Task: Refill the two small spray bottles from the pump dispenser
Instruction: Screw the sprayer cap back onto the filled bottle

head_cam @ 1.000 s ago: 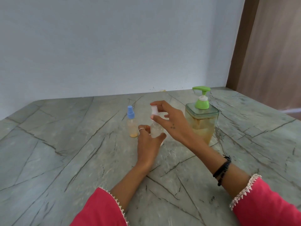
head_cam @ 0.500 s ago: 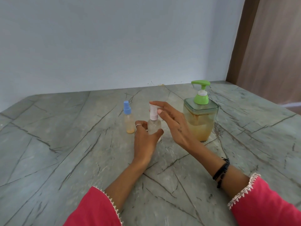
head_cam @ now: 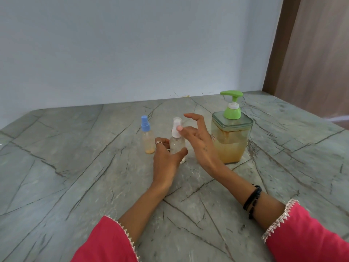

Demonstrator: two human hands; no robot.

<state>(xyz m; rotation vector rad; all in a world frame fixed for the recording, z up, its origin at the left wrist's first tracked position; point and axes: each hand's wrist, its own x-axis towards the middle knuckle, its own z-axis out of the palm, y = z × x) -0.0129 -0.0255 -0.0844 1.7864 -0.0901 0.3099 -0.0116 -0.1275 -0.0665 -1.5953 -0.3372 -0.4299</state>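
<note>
A small clear spray bottle with a pink-white cap point(head_cam: 177, 143) stands on the marble table. My left hand point(head_cam: 166, 161) grips its body from the near side. My right hand point(head_cam: 200, 142) hovers just right of the cap with fingers spread and relaxed, and its thumb tip touches the cap. A second small spray bottle with a blue cap point(head_cam: 147, 138) stands just left, with a little yellowish liquid at its bottom. The square clear pump dispenser point(head_cam: 231, 144) with a green pump head stands to the right, about half full of amber liquid.
The grey-green veined marble table point(head_cam: 75, 176) meets a pale wall at the back. A brown wooden panel point(head_cam: 311, 53) rises at the far right. Pink sleeves cover both forearms, and a black band is on my right wrist.
My right hand brought the pink-white cap down onto the bottle held by my left hand, then loosened its fingers around it. The view shifted slightly.
</note>
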